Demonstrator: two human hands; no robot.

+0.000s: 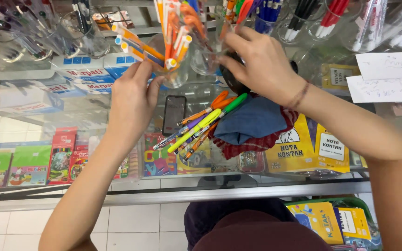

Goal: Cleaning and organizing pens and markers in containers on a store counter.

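Dark maroon clothing (252,230) at our lap sits closest to the lens, below the glass counter (238,190). We find the left hand (133,100) curled around a fan of orange-and-white pens (138,46), its fingers closed on their lower ends beside a clear cup (175,69) already packed with like pens. The right hand (261,62) is cupped, fingers bent, over a second clear cup (208,58) and a dark round object; whether it actually grips either we cannot tell. Loose pens (201,125) in green, purple and orange lie on the counter between the forearms, touching a blue cloth with red trim (252,123); a dark phone (174,114) lies just beside them. We judge sorting into cups to be underway; seating the held bundle calls for a steady cup.
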